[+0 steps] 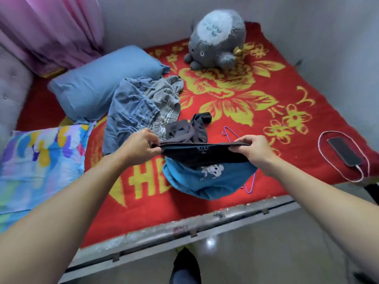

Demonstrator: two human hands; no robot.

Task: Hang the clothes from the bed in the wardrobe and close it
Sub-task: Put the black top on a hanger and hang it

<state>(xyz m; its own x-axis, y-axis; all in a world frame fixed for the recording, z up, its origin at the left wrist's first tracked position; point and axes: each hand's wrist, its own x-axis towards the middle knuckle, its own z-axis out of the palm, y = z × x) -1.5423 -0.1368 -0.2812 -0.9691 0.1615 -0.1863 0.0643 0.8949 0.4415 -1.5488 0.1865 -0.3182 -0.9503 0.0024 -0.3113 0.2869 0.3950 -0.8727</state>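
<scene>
A bed (205,222) under a red, yellow-flowered blanket (283,78) fills the corner of grey walls (328,37); pink curtain (51,27) by its padded grey headboard (12,85), glossy pale floor (266,255) below its near metal edge.

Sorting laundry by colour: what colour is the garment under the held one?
The garment is blue with a white print; head view.

My feed shows two forearms, bare from picture edge to wrist, each ending in a bare hand: left hand (139,145), right hand (255,150). Both appear beyond the metal bed rail (164,228). On the rail's near side I read one black shoe (185,260) below a blue-grey trouser cuff (181,278).
</scene>
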